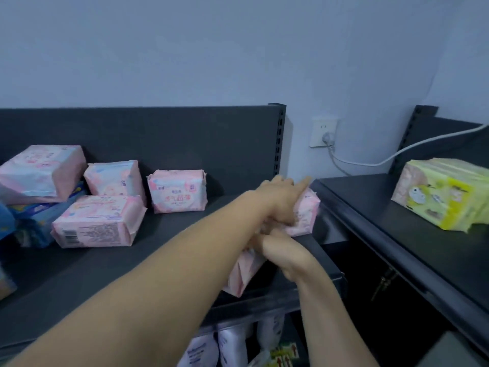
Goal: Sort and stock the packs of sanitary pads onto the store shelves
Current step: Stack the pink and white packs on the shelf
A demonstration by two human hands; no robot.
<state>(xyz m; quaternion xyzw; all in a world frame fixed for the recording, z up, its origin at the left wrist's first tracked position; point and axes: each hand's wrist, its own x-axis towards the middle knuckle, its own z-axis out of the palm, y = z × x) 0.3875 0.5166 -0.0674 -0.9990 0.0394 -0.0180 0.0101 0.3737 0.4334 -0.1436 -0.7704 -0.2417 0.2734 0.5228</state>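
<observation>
Both hands meet at the right end of the dark top shelf (164, 234). My left hand (280, 200) lies over a pink pack (307, 215) at the shelf's right edge, fingers wrapped on it. Just below, my right hand (283, 255) grips a second pink pack (243, 274) near the shelf's front edge. On the left part of the shelf sit more pink packs: an upright one (176, 192), a flat one (98, 222), one behind it (115, 180), and a large one (42, 173) on blue packs (39, 215).
A neighbouring dark shelf (383, 207) on the right carries yellow-green packs (447, 194). A wall socket (323, 132) with a white cable sits between the two units. White packages (232, 345) show on a lower shelf. A slotted upright (277, 139) ends the back panel.
</observation>
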